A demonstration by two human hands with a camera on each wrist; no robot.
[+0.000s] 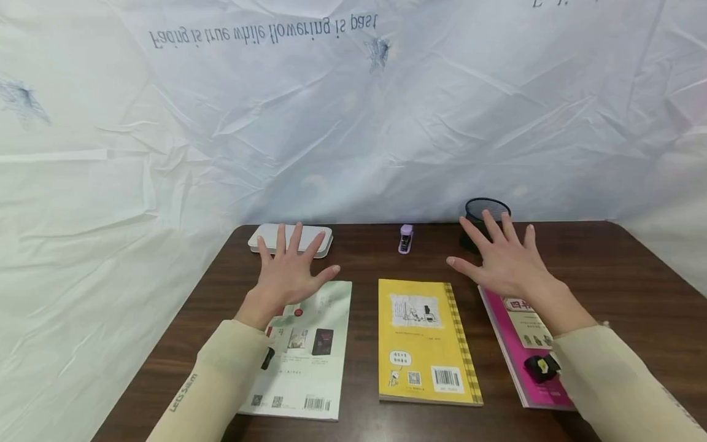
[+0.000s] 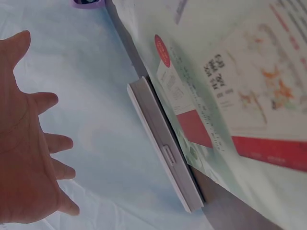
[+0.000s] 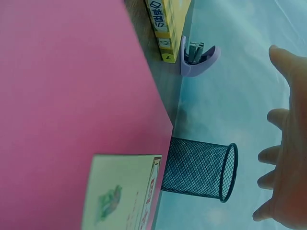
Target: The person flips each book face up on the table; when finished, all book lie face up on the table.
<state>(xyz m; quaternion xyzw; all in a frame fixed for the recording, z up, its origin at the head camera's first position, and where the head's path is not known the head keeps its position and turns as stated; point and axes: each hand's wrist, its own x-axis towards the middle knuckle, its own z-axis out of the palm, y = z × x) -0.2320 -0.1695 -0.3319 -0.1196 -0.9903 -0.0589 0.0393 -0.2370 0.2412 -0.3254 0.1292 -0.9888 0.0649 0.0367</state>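
Observation:
My left hand (image 1: 287, 275) is held over the far end of a pale green book (image 1: 298, 380), fingers spread and straight, with nothing in it. Beyond its fingertips lies a white flat case (image 1: 317, 236), partly covered by the fingers in the head view. My right hand (image 1: 508, 261), also spread and holding nothing, hovers above the far end of a pink book (image 1: 510, 350). A black mesh pen holder (image 1: 480, 205) stands behind its fingers. In the right wrist view the mesh pen holder (image 3: 199, 167) shows upright beyond the pink book, apart from the hand.
Between the hands lies a yellow book (image 1: 414, 344), back cover up. A small purple stapler (image 1: 405, 239) sits near the table's far edge. The dark wooden table (image 1: 364, 264) ends at a hanging white cloth (image 1: 353, 135) behind and at the sides.

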